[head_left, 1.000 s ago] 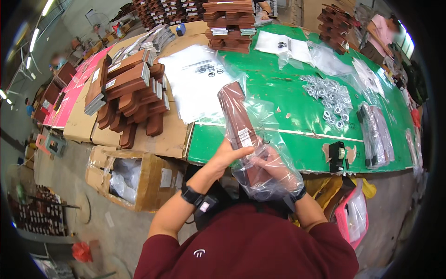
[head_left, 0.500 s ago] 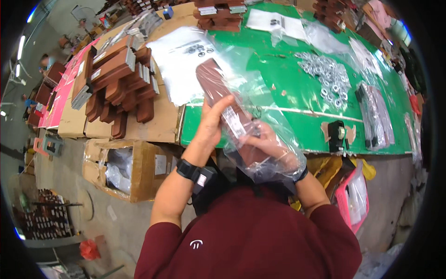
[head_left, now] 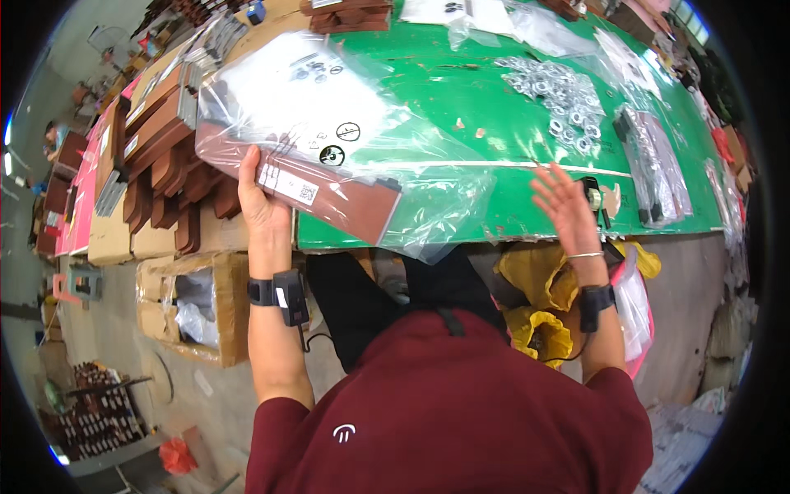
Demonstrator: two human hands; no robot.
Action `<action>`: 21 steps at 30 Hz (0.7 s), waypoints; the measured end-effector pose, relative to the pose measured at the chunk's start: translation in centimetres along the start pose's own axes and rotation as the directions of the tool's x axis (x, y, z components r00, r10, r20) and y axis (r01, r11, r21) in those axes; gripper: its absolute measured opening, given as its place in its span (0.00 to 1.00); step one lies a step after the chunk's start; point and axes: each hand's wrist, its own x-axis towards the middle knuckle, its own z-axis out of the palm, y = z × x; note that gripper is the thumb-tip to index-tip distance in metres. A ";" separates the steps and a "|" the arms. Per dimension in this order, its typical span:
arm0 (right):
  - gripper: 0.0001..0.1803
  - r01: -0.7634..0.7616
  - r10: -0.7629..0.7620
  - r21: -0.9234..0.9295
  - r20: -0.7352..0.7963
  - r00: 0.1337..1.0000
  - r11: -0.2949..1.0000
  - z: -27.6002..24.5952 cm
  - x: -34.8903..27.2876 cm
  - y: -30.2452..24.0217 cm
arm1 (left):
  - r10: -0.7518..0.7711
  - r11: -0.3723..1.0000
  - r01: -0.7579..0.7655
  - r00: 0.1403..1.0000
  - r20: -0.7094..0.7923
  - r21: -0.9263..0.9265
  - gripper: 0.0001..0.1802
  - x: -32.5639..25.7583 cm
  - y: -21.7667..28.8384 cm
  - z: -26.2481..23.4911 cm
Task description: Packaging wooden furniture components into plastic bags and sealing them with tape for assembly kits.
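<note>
My left hand (head_left: 265, 202) grips a long reddish-brown bar (head_left: 350, 206) with a white label, thumb on top and fingers hidden beneath. The bar lies inside a large clear plastic bag (head_left: 440, 218) with black printed symbols, tilted above the near edge of the bench. White printed bags (head_left: 276, 74) show behind and through the clear plastic. My right hand (head_left: 568, 210) is empty, its fingers spread, over the green bench top (head_left: 411, 70) beside a small black device (head_left: 591, 193).
Stacked brown bars (head_left: 169, 123) stand at the left on cardboard. A pile of metal rings (head_left: 568, 107) and bagged packs (head_left: 658, 165) lie on the right of the bench. Below are a cardboard box (head_left: 234, 305), yellow sacks (head_left: 547, 284) and a pink basket (head_left: 639, 354).
My right hand has come out of the clear bag and moved right, its fingers now spread. My left hand has swung the bagged bar leftward and turned it nearer to flat.
</note>
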 end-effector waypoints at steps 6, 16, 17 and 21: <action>0.34 -0.154 0.176 -0.139 0.170 0.970 0.978 8.2 -3.5 6.3 | 0.035 0.997 -0.033 0.999 0.034 -0.072 0.21 -0.8 -1.6 2.2; 0.05 0.040 -0.159 -0.416 -0.257 0.953 0.908 -3.0 -2.2 4.5 | 0.045 0.994 -0.055 0.993 -0.105 -0.095 0.21 0.8 -3.4 1.1; 0.08 0.005 -0.152 -0.438 -0.302 0.941 0.899 -3.7 -2.1 2.9 | 0.004 0.992 -0.022 0.990 -0.139 -0.127 0.21 0.7 -3.6 1.0; 0.34 0.225 -0.309 -0.586 -0.044 0.950 0.778 0.6 2.8 -0.8 | 0.049 0.995 -0.060 0.989 -0.139 -0.079 0.23 0.2 -5.2 0.7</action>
